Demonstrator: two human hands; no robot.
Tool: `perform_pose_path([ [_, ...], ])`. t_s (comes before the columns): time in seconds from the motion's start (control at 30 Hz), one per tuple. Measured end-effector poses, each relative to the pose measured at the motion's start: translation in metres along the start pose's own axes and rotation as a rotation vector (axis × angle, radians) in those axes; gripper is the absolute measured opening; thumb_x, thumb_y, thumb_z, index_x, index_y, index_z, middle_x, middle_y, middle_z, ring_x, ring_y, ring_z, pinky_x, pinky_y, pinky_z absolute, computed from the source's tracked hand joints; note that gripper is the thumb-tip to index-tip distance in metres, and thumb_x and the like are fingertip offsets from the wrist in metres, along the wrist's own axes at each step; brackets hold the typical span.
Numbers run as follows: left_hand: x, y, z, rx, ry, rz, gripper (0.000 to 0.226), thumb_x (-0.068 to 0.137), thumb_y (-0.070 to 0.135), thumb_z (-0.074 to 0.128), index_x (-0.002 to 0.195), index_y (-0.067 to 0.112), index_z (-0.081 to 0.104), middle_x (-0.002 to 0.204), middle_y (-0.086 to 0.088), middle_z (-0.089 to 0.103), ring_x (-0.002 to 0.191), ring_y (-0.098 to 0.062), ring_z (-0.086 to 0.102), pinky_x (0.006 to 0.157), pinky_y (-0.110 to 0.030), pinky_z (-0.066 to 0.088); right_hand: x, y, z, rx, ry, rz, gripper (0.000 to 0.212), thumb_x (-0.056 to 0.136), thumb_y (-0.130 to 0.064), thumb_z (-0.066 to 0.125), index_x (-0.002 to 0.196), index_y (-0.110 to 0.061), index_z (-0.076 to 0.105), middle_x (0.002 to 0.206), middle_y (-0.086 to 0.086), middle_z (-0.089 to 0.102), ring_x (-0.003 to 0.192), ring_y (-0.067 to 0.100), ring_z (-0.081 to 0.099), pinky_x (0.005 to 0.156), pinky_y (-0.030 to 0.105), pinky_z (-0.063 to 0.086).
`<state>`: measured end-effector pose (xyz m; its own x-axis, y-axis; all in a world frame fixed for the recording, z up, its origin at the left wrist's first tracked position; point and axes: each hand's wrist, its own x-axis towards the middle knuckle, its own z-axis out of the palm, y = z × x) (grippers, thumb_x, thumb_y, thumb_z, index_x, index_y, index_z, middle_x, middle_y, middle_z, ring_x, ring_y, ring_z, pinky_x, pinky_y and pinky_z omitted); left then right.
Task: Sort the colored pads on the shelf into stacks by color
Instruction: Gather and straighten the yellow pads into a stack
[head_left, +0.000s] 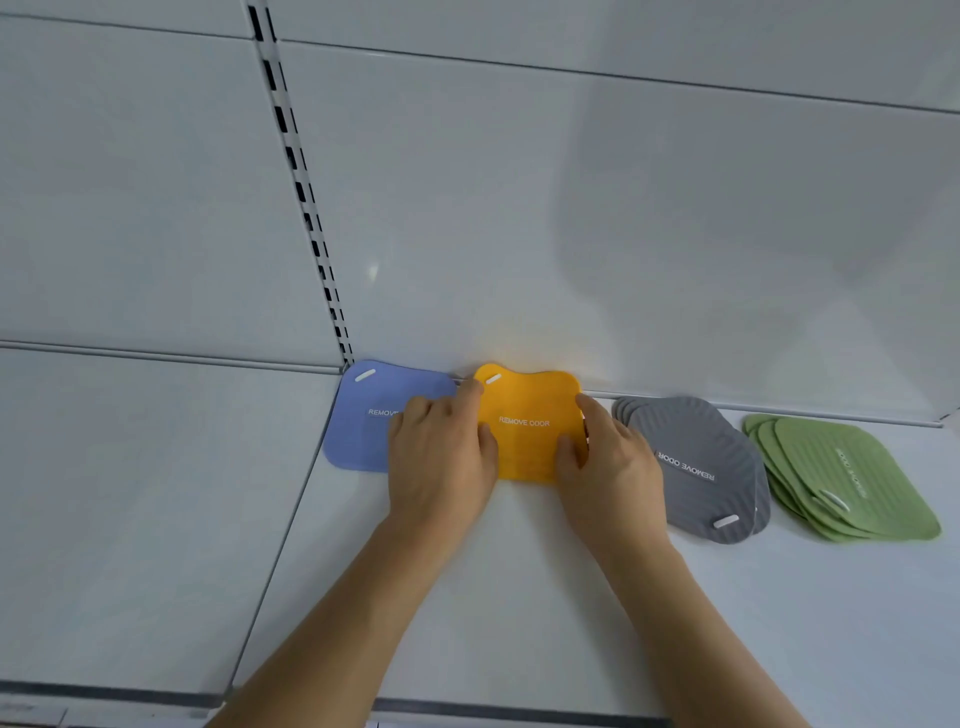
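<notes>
An orange pad (527, 415) printed "REMOVE ODOR" lies against the back wall of the white shelf (467, 597). My left hand (441, 457) grips its left edge and my right hand (608, 467) grips its right edge, thumbs on top. A blue pad (358, 431) lies flat just left of it, partly under my left hand. To the right sits a fanned stack of grey pads (701, 467), and further right a fanned stack of green pads (836, 478). Whether more orange or blue pads lie beneath the top ones is hidden.
The white back wall (519, 234) rises straight behind the pads, with a slotted upright (306, 208) at the left. A seam (280, 540) separates this shelf from the neighbouring one on the left. The shelf's front edge (467, 709) runs along the bottom.
</notes>
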<state>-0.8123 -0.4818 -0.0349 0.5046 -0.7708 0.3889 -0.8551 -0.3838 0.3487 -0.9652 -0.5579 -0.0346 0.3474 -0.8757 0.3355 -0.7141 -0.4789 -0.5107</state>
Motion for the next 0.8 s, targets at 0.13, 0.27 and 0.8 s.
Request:
perform_pose_path([
  [0.13,-0.002,-0.001,0.007,0.106,0.030,0.054,0.031,0.088,0.019,0.063,0.119,0.015,0.068,0.079,-0.006,0.067,0.082,-0.034,0.056,0.066,-0.043,0.042,-0.001,0.005,0.008,-0.088,0.107,-0.079,0.041,0.082,0.001,0.071,0.123,-0.002,0.070,0.081,0.017,0.070,0.071,0.042,0.060,0.066,0.042,0.052],
  [0.27,-0.004,0.000,0.011,0.183,0.066,0.082,0.019,0.086,0.018,0.066,0.103,0.014,0.073,0.082,-0.007,0.065,0.085,-0.036,0.055,0.068,-0.043,0.040,-0.004,0.006,0.011,-0.241,0.111,-0.125,0.028,0.090,-0.015,0.053,0.110,-0.008,0.071,0.079,0.011,0.067,0.072,0.039,0.056,0.065,0.044,0.049],
  [0.8,-0.002,-0.038,-0.017,0.011,-0.248,0.396,0.061,0.083,0.071,0.053,0.117,0.024,0.072,0.132,0.002,0.061,0.128,-0.027,0.053,0.103,-0.048,0.047,0.007,0.028,-0.034,-0.330,-0.394,-0.260,0.076,0.079,-0.086,0.040,0.132,-0.036,0.060,0.135,-0.004,0.060,0.132,0.028,0.047,0.104,0.044,0.046],
])
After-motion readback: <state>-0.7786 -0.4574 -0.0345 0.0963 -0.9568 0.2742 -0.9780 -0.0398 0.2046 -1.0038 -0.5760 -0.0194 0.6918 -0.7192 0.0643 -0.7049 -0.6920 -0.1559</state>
